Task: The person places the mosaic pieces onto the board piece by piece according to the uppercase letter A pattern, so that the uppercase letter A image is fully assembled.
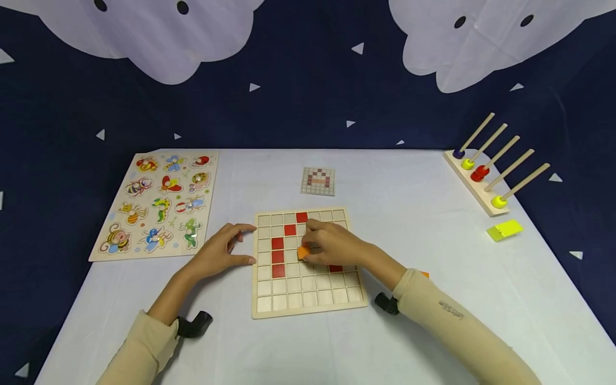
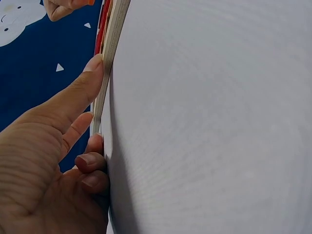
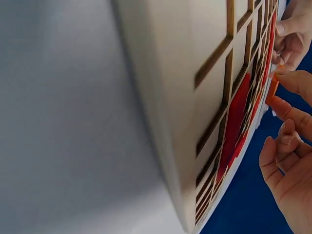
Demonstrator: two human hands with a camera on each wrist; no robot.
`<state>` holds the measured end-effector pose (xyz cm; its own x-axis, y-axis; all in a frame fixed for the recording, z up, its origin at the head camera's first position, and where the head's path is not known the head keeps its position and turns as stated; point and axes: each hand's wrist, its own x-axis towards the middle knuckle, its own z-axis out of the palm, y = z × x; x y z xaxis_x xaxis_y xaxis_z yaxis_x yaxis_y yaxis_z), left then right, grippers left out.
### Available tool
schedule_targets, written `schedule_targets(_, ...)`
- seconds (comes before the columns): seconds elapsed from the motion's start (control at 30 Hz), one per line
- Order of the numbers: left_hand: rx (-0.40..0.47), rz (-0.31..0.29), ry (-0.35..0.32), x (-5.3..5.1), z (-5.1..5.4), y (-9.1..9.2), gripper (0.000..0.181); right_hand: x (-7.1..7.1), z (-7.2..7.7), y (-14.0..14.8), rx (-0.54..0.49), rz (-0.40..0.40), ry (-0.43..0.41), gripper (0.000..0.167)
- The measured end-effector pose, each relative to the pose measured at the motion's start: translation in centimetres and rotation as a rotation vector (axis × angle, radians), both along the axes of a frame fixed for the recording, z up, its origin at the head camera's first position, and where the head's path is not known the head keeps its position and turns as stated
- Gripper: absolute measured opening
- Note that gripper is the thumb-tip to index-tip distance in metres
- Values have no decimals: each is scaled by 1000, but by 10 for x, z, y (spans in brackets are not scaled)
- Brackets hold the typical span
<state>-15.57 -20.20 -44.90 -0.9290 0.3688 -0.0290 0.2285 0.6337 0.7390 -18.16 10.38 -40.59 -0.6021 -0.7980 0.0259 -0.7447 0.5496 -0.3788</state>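
A wooden grid board (image 1: 308, 312) lies flat on the table, with several red tiles (image 1: 278, 256) set in its squares. Above the middle of the grid, my right hand (image 1: 337, 245) pinches an orange square tile (image 1: 303, 252) between thumb and finger; the right wrist view shows the orange tile (image 3: 274, 90) tilted on edge. My left hand (image 1: 218, 251) is at the board's left side. Its thumb (image 2: 87, 90) touches the board's edge, while its lower fingers are bent beneath. Part of the grid is hidden behind my right hand.
A small pattern card (image 1: 318, 181) lies behind the board. An insect puzzle (image 1: 159, 206) is at the left. At the right stand a peg stacker (image 1: 481, 184) with coloured rings and a yellow piece (image 1: 505, 230). Something orange (image 1: 425, 274) peeks out beside my right sleeve.
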Motion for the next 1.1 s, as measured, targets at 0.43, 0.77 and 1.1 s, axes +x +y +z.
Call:
schedule_targets(0.43, 4, 7, -9, 1, -1, 1, 71, 7, -6, -25, 56, 40, 101, 16)
schedule_targets(0.77, 1, 6, -2, 0, -1, 1, 70, 11, -7, -28, 38, -27, 77, 16)
schedule_targets(1.1, -7, 9, 4, 0, -2, 1, 70, 12, -5, -28, 27, -80, 24, 19)
